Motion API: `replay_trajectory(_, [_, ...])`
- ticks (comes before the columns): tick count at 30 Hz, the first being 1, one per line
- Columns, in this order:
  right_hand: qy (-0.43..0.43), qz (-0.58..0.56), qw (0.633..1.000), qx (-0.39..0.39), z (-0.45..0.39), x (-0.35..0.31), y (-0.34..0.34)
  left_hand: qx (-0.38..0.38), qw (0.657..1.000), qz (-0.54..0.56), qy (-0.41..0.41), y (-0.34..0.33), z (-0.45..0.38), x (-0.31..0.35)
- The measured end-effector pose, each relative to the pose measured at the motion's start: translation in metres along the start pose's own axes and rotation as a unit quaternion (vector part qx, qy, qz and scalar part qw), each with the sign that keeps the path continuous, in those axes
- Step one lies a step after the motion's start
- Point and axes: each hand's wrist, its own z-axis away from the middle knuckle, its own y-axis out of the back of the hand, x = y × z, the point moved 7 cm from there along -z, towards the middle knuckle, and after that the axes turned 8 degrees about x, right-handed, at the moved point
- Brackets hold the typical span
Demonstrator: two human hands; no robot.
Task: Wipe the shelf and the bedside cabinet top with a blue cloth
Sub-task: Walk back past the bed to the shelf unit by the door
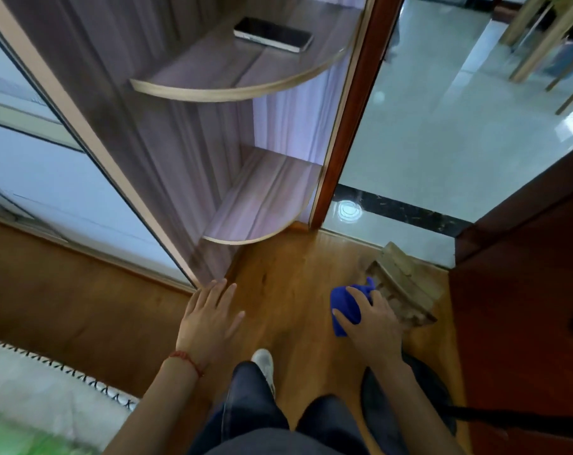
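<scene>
A corner shelf unit of purple-grey wood stands ahead of me, with a curved upper shelf (213, 77) and a curved lower shelf (262, 205). Held out over the wooden floor, below the lower shelf, my right hand (373, 323) is shut on a bunched blue cloth (347, 307). My left hand (209, 316) is empty, fingers spread, just below the unit's bottom corner. Neither hand touches the shelves. No bedside cabinet shows in this view.
A black phone (273, 34) lies on the upper shelf. A small carved wooden piece (403, 284) sits on the floor by the doorway. A dark red door (521, 290) stands open at right. White sliding panels (49, 178) are at left, a pale rug (32, 389) at bottom left.
</scene>
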Motion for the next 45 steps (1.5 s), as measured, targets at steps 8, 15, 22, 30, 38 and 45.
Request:
replay_trajectory(8, [0.02, -0.008, 0.999, -0.029, -0.08, -0.031, -0.03, 0.017, 0.999, 0.009, 0.044, 0.009, -0.066, -0.029])
replay_trajectory(15, [0.06, -0.022, 0.994, -0.085, -0.13, -0.042, -0.069, 0.049, 0.994, 0.045, 0.086, 0.003, -0.091, -0.036])
replay_trajectory(22, [0.079, -0.062, 0.99, -0.099, -0.173, -0.041, -0.121, 0.035, 0.993, 0.037, 0.11, -0.026, -0.119, -0.047])
replay_trajectory(30, [0.075, -0.115, 0.984, -0.111, -0.219, -0.038, -0.22, 0.064, 0.991, 0.031, 0.113, -0.075, -0.147, -0.073])
replay_trajectory(38, [0.051, -0.15, 0.981, -0.113, -0.295, -0.059, -0.319, 0.1, 0.985, 0.035, 0.135, -0.105, -0.162, -0.094])
replay_trajectory(45, [0.015, -0.148, 0.98, -0.132, -0.346, -0.074, -0.381, 0.101, 0.985, 0.028, 0.14, -0.117, -0.168, -0.107])
